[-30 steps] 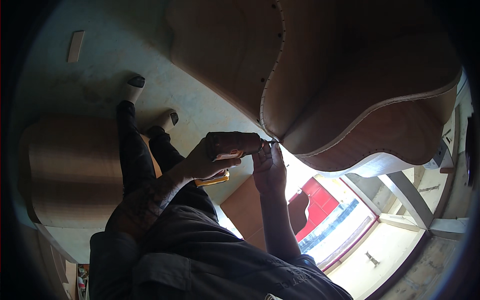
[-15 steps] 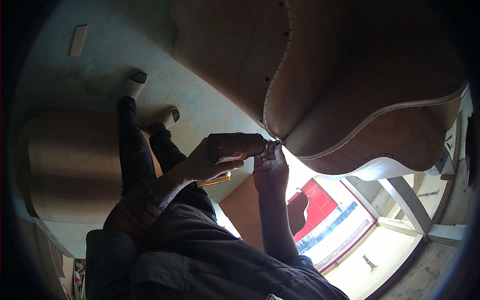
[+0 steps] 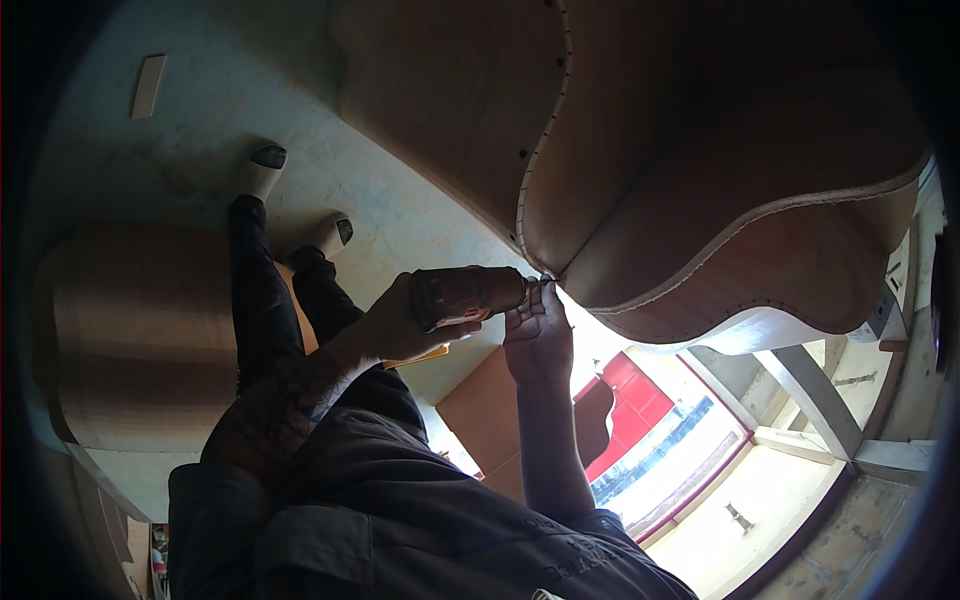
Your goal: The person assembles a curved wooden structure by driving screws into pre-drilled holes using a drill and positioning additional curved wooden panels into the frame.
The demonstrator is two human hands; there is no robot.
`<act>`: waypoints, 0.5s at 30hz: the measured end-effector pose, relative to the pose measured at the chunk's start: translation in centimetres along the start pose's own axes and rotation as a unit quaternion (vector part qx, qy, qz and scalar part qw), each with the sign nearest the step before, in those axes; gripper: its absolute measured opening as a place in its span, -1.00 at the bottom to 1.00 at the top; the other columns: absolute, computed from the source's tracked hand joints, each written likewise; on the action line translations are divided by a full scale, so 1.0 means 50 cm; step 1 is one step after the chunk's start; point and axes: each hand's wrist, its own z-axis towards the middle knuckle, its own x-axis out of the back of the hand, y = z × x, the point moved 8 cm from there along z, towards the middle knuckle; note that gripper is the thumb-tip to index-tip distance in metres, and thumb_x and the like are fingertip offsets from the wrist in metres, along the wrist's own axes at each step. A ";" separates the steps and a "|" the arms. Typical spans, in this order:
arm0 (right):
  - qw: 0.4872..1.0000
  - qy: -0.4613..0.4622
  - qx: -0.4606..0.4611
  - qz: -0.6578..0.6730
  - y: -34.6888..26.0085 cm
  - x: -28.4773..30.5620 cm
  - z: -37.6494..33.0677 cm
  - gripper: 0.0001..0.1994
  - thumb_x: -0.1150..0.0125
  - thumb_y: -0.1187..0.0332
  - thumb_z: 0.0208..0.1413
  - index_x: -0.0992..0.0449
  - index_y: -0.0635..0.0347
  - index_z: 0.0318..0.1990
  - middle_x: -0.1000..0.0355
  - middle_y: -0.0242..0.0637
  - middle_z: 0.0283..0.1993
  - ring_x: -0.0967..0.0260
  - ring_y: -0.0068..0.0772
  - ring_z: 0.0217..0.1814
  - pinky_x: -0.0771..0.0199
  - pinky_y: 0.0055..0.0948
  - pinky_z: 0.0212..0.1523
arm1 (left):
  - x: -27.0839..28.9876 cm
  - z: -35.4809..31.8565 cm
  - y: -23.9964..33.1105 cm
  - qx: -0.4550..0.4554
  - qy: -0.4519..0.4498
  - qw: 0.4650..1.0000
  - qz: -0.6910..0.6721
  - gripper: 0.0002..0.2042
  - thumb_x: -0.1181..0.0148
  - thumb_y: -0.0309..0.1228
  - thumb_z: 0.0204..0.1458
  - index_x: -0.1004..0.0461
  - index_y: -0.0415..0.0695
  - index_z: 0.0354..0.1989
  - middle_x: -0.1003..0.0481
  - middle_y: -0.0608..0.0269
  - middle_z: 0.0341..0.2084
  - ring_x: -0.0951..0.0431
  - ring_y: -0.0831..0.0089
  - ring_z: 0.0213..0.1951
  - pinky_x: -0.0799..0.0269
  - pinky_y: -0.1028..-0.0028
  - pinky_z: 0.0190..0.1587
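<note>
Brown, wood-like curved panels [image 3: 640, 230] fill the upper right, their wavy edges meeting in a low corner, with a row of dark marks along one pale rim [image 3: 556, 120]. Just beside that corner is a dark power drill [image 3: 470, 296], lying nearly level and pointing right, a strip of yellow showing below it. The left hand [image 3: 392, 325] is wrapped firmly around the drill from behind. The right hand [image 3: 540, 345] is raised, palm in view, its bent fingers gathered at the drill's thin front end near the corner; whether they pinch something small there, I cannot tell. Below spreads a bluish-grey floor [image 3: 400, 205], where two light shoes with dark toes [image 3: 262, 173] stand well apart from a small pale strip [image 3: 149, 86]. Another curved brown sheet [image 3: 150, 340] lies left of the dark-trousered legs [image 3: 262, 310], and a red panel [image 3: 635, 398] shows brightly beyond the right forearm.
</note>
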 end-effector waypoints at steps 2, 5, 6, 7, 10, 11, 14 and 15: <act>1.000 0.003 0.000 0.000 0.003 0.000 0.003 -0.85 -0.13 0.32 0.45 -0.51 0.18 0.00 -0.54 -0.24 -0.01 -0.53 -0.38 0.04 -0.61 -0.31 0.17 | 0.001 0.003 -0.031 0.011 0.003 1.000 0.026 -0.45 -0.51 -0.15 0.08 -0.53 -0.28 0.11 -0.64 0.03 -0.04 -0.69 0.29 -0.03 -0.57 0.33 0.11; 1.000 0.016 0.011 -0.007 -0.001 0.007 0.005 -0.85 -0.12 0.34 0.45 -0.50 0.20 0.01 -0.54 -0.23 -0.02 -0.54 -0.38 0.03 -0.61 -0.31 0.19 | -0.001 0.005 -0.026 0.033 0.006 0.999 -0.011 -0.54 -0.50 -0.27 0.09 -0.52 -0.22 0.08 -0.61 0.15 -0.16 -0.64 0.41 -0.22 -0.59 0.40 -0.10; 1.000 0.017 0.015 -0.006 -0.005 0.016 0.007 -0.85 -0.11 0.35 0.46 -0.49 0.21 0.02 -0.54 -0.22 -0.02 -0.54 -0.38 0.04 -0.62 -0.31 0.19 | -0.004 0.007 -0.020 0.044 0.009 0.996 -0.074 -0.61 -0.50 -0.44 0.09 -0.50 -0.16 0.06 -0.57 0.28 -0.26 -0.59 0.55 -0.41 -0.61 0.49 -0.31; 1.000 0.017 0.018 -0.006 -0.007 0.021 0.009 -0.85 -0.09 0.36 0.47 -0.48 0.22 0.03 -0.54 -0.21 -0.02 -0.54 -0.37 0.04 -0.63 -0.31 0.19 | -0.007 0.007 -0.022 0.043 0.010 0.996 -0.073 -0.61 -0.50 -0.44 0.09 -0.50 -0.16 0.06 -0.57 0.28 -0.26 -0.59 0.55 -0.41 -0.61 0.49 -0.31; 1.000 0.001 0.020 -0.014 -0.007 0.017 0.011 -0.85 -0.07 0.37 0.48 -0.46 0.22 0.04 -0.54 -0.20 -0.02 -0.54 -0.39 0.04 -0.64 -0.34 0.16 | -0.007 0.007 -0.024 0.033 0.030 0.995 -0.084 -0.62 -0.48 -0.45 0.12 -0.48 -0.16 0.06 -0.57 0.30 -0.27 -0.55 0.65 -0.51 -0.54 0.57 -0.46; 1.000 0.003 0.020 -0.016 -0.007 0.015 0.011 -0.85 -0.07 0.37 0.48 -0.46 0.22 0.04 -0.54 -0.20 -0.02 -0.54 -0.39 0.04 -0.64 -0.34 0.16 | -0.007 0.007 -0.027 0.049 0.021 0.994 -0.097 -0.62 -0.48 -0.44 0.12 -0.47 -0.16 0.06 -0.57 0.30 -0.28 -0.56 0.64 -0.50 -0.56 0.56 -0.44; 0.999 0.007 0.031 -0.033 -0.011 -0.002 0.004 -0.84 -0.07 0.36 0.48 -0.46 0.23 0.05 -0.54 -0.20 -0.03 -0.55 -0.40 0.04 -0.65 -0.37 0.14 | -0.003 0.004 -0.015 0.076 0.011 0.993 -0.088 -0.56 -0.47 -0.27 0.13 -0.49 -0.19 0.10 -0.61 0.19 -0.17 -0.62 0.47 -0.26 -0.57 0.45 -0.16; 0.998 0.027 0.036 -0.038 -0.013 0.001 0.002 -0.84 -0.07 0.36 0.48 -0.46 0.24 0.04 -0.54 -0.20 -0.03 -0.55 -0.40 0.04 -0.65 -0.37 0.14 | -0.003 0.004 -0.014 0.088 0.010 0.994 -0.067 -0.48 -0.46 -0.12 0.13 -0.52 -0.21 0.14 -0.64 0.07 -0.05 -0.67 0.30 -0.03 -0.55 0.34 0.10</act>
